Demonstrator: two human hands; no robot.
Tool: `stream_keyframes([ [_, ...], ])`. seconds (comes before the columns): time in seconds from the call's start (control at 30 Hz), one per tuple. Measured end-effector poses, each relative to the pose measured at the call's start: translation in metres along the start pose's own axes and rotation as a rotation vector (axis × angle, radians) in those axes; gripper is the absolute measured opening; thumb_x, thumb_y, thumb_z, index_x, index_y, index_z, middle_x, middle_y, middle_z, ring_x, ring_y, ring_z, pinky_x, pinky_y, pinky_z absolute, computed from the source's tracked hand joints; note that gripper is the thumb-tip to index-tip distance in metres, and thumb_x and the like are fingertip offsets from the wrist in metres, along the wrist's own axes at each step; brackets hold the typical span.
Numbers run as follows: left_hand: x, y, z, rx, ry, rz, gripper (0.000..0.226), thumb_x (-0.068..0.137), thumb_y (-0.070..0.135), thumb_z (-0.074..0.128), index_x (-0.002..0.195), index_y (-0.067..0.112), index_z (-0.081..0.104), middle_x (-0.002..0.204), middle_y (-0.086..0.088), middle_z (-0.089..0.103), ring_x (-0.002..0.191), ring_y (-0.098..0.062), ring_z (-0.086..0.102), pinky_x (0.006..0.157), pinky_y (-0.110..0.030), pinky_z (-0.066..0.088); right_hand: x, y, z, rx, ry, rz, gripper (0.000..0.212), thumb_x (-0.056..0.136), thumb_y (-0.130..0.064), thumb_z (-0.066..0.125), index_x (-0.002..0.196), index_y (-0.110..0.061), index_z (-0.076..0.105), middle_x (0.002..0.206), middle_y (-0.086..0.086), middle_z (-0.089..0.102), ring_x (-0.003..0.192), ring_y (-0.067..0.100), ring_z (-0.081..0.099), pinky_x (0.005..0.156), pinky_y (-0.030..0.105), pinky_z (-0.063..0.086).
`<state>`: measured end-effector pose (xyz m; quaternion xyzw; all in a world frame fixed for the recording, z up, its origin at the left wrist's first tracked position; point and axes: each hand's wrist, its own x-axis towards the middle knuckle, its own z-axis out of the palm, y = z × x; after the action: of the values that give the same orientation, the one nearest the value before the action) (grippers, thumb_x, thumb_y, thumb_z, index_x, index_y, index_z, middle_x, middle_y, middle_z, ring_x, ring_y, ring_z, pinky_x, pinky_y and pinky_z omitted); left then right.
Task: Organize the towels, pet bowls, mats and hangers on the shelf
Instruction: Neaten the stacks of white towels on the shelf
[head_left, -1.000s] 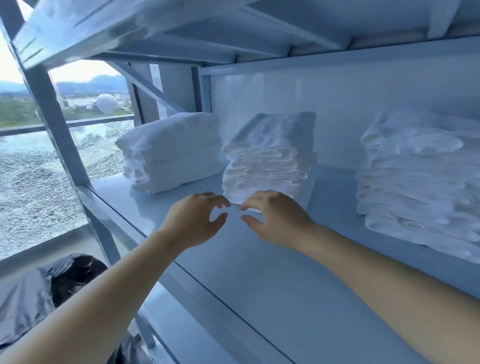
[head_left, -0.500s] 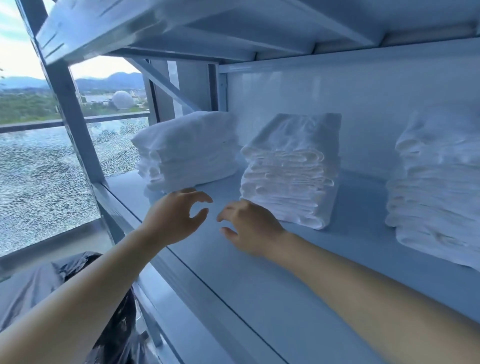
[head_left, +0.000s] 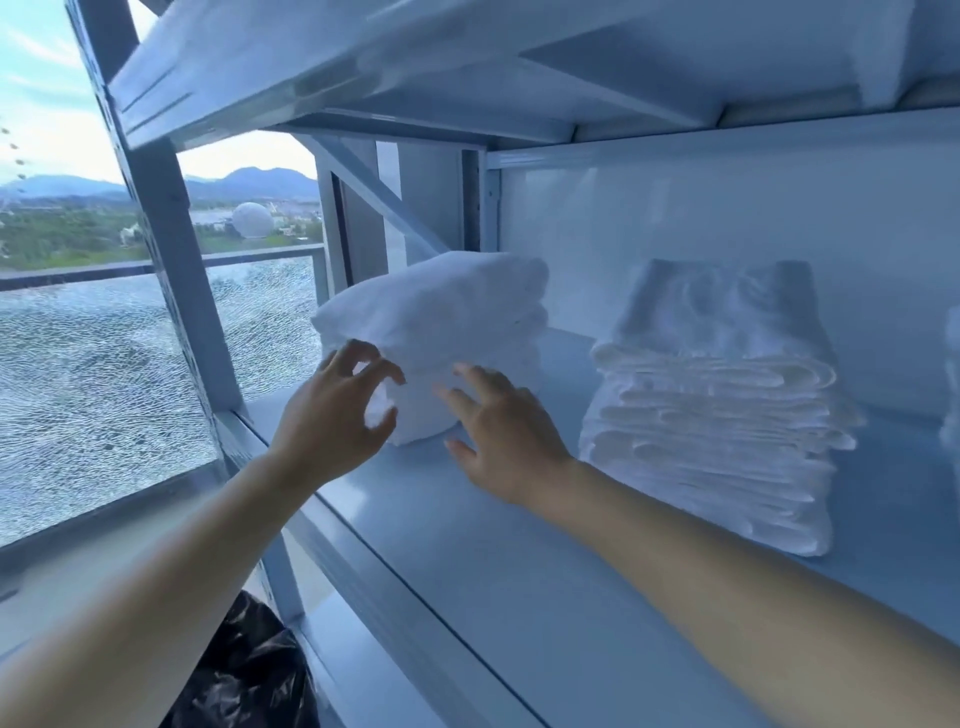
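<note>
A stack of thick folded white towels (head_left: 447, 322) sits at the left end of the pale blue shelf (head_left: 519, 561). My left hand (head_left: 337, 415) hovers at its front left corner, fingers spread and loosely curved, holding nothing. My right hand (head_left: 498, 421) is just in front of the same stack, fingers spread, close to the towel's lower front; contact is unclear. A second stack of thinner folded white cloths (head_left: 722, 415) stands to the right. The edge of a third white stack (head_left: 951, 395) shows at the far right.
The shelf's grey upright post (head_left: 171, 249) rises at the left, with the upper shelf board (head_left: 467, 67) overhead. A shattered glass balcony panel (head_left: 88, 395) lies beyond. A black plastic bag (head_left: 249, 670) sits below the shelf's front edge (head_left: 395, 587).
Both hands moved left from the middle stack to the left towel stack. The view shifted left too, pushing the right stack nearly out of frame.
</note>
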<state>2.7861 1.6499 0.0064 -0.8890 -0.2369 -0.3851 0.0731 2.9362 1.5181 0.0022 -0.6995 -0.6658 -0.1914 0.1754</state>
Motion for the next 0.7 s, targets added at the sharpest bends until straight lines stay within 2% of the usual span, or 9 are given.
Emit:
stream_keyframes([
  [0.1, 0.008, -0.021, 0.005, 0.018, 0.050, -0.022, 0.052, 0.065, 0.024, 0.079, 0.111, 0.018, 0.056, 0.116, -0.008, 0.049, 0.104, -0.032, 0.055, 0.067, -0.034, 0.046, 0.022, -0.003, 0.009, -0.005, 0.076, 0.016, 0.066, 0.088, -0.026, 0.059, 0.144, -0.017, 0.026, 0.154, 0.009, 0.014, 0.139, 0.029, 0.018, 0.099, 0.046, 0.035],
  [0.17, 0.013, -0.034, 0.011, -0.013, 0.034, -0.051, 0.079, 0.058, 0.031, 0.085, 0.126, 0.018, 0.046, 0.126, -0.012, 0.042, 0.111, -0.035, 0.050, 0.074, -0.040, 0.050, 0.035, -0.005, 0.014, -0.009, 0.090, 0.038, 0.079, 0.086, -0.027, 0.062, 0.148, -0.020, 0.015, 0.156, 0.006, 0.004, 0.141, 0.029, 0.011, 0.101, 0.048, 0.033],
  [0.27, 0.018, -0.050, 0.023, -0.085, -0.080, -0.091, 0.113, 0.050, 0.043, 0.088, 0.142, 0.035, 0.022, 0.141, -0.008, 0.023, 0.123, -0.036, 0.039, 0.087, -0.046, 0.046, 0.049, -0.006, 0.023, -0.009, 0.081, 0.071, 0.091, 0.085, -0.032, 0.063, 0.149, -0.024, -0.001, 0.156, 0.002, -0.010, 0.143, 0.027, -0.003, 0.106, 0.051, 0.025],
  [0.37, 0.023, -0.060, 0.042, -0.197, -0.168, -0.072, 0.120, 0.050, 0.042, 0.088, 0.139, 0.053, 0.008, 0.147, 0.000, 0.014, 0.123, -0.029, 0.041, 0.089, -0.037, 0.042, 0.056, -0.006, 0.034, -0.013, 0.051, 0.081, 0.094, 0.085, -0.036, 0.063, 0.148, -0.027, -0.007, 0.154, -0.002, -0.019, 0.142, 0.024, -0.012, 0.110, 0.052, 0.020],
  [0.47, 0.028, -0.067, 0.060, -0.289, -0.162, -0.036, 0.121, 0.051, 0.040, 0.088, 0.133, 0.063, 0.002, 0.148, 0.006, 0.010, 0.120, -0.022, 0.043, 0.085, -0.029, 0.039, 0.060, -0.002, 0.043, -0.021, 0.025, 0.087, 0.093, 0.087, -0.037, 0.061, 0.148, -0.026, -0.008, 0.154, -0.001, -0.020, 0.143, 0.024, -0.012, 0.113, 0.051, 0.017],
  [0.57, 0.036, -0.068, 0.074, -0.317, -0.143, 0.018, 0.118, 0.055, 0.045, 0.086, 0.133, 0.066, 0.000, 0.148, 0.007, 0.010, 0.124, -0.024, 0.041, 0.090, -0.034, 0.042, 0.063, 0.003, 0.047, -0.021, 0.034, 0.085, 0.087, 0.087, -0.036, 0.061, 0.149, -0.022, 0.002, 0.156, 0.003, -0.011, 0.144, 0.025, -0.007, 0.112, 0.050, 0.019],
  [0.7, 0.052, -0.057, 0.093, -0.361, -0.123, 0.077, 0.111, 0.058, 0.052, 0.081, 0.136, 0.061, 0.003, 0.150, -0.004, 0.015, 0.125, -0.030, 0.041, 0.092, -0.042, 0.044, 0.063, 0.015, 0.049, -0.023, 0.064, 0.131, 0.081, 0.088, -0.038, 0.059, 0.149, -0.020, 0.008, 0.157, 0.006, -0.001, 0.144, 0.024, 0.000, 0.111, 0.048, 0.022],
])
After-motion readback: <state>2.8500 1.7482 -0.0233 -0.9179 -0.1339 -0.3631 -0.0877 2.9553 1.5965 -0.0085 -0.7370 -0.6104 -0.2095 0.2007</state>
